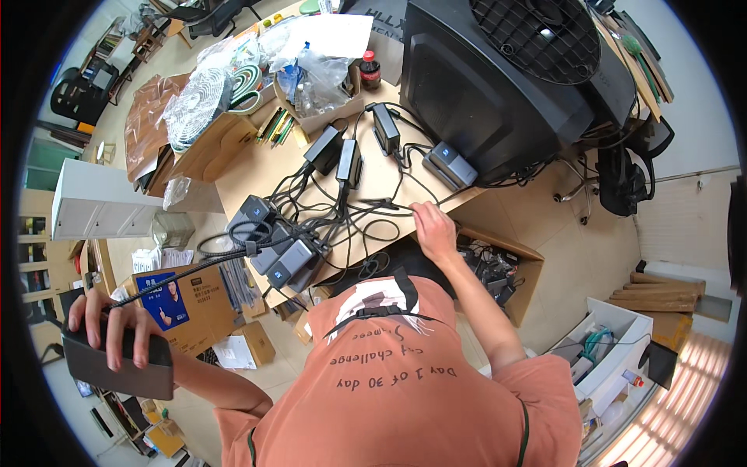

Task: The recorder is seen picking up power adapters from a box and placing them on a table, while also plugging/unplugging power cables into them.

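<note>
Hands at a cable-strewn wooden table point(257, 167)
A big black chair point(498, 70) sits at the table's far side; the left hand point(109, 323) grips a dark power brick point(117, 362) held out low left, and the right hand point(433, 229) rests loosely, fingers down, on black cables point(366, 206) at the table edge

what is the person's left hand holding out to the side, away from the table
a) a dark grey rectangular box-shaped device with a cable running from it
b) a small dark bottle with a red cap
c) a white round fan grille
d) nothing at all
a: the left hand grips a dark grey rectangular box-shaped device with a braided cable leading back to the wooden table, while the right hand rests among the black cables there.
</note>
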{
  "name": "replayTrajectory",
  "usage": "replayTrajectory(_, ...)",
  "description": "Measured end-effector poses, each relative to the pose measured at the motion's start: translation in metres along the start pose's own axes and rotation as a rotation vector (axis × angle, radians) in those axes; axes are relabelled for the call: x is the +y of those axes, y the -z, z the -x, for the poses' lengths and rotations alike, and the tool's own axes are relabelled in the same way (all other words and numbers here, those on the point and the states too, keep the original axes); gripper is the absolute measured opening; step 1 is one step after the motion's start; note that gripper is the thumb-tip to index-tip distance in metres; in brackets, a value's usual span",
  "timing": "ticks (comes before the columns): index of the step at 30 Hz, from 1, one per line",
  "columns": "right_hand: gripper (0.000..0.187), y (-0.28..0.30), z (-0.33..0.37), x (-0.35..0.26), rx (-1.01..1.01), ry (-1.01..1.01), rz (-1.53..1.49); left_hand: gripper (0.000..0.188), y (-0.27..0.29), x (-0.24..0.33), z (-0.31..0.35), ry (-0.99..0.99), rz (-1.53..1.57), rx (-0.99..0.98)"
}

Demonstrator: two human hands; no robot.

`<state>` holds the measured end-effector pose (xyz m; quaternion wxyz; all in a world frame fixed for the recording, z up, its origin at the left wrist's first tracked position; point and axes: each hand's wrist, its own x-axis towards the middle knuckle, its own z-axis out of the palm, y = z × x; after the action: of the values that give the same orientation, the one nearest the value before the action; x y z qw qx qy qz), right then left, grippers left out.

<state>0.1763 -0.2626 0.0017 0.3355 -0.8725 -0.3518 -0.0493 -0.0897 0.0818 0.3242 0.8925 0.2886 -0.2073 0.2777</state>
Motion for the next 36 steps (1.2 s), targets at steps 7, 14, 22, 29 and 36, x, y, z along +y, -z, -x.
replayTrajectory(7, 0.011, 0.016, -0.008, 0.029, -0.049, 0.062, 0.114, 0.052, 0.012, -0.001, -0.003, 0.081, 0.078, 0.123)
replayTrajectory(14, 0.013, 0.004, 0.013, 0.05, -0.164, 0.044, 0.255, 0.065, 0.034, -0.025, 0.018, 0.072, -0.056, 0.196)
replayTrajectory(22, 0.019, -0.013, 0.029, 0.122, -0.166, 0.0, 0.337, 0.064, 0.046, 0.02, 0.007, -0.03, -0.014, 0.245)
replayTrajectory(29, 0.023, -0.014, 0.012, 0.117, -0.238, -0.077, 0.305, 0.064, 0.061, 0.037, 0.006, -0.028, -0.091, 0.315)
replayTrajectory(36, 0.053, -0.04, -0.026, 0.006, -0.284, -0.002, 0.122, 0.063, 0.061, 0.016, 0.0, -0.008, -0.085, 0.303)
